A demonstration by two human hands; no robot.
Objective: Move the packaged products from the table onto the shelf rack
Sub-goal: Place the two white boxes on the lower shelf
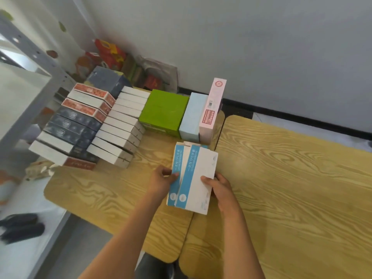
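White-and-blue boxes point(191, 178), two side by side, sit at the middle of the wooden tabletop point(291, 178). Left hand point(163, 181) at 9 o'clock and right hand point(219, 188) at 3 o'clock each keep a pinching grip on them. Stacked boxes point(90, 125) lie toward 10 o'clock, beside the grey shelf rack point(26, 77).

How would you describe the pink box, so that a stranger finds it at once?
Start at the left wooden table and look at its far edge by the wall. A green box, a pale blue box and the pink box stand there in a row. The pink box is the rightmost and tallest, thin, with red printed labels.
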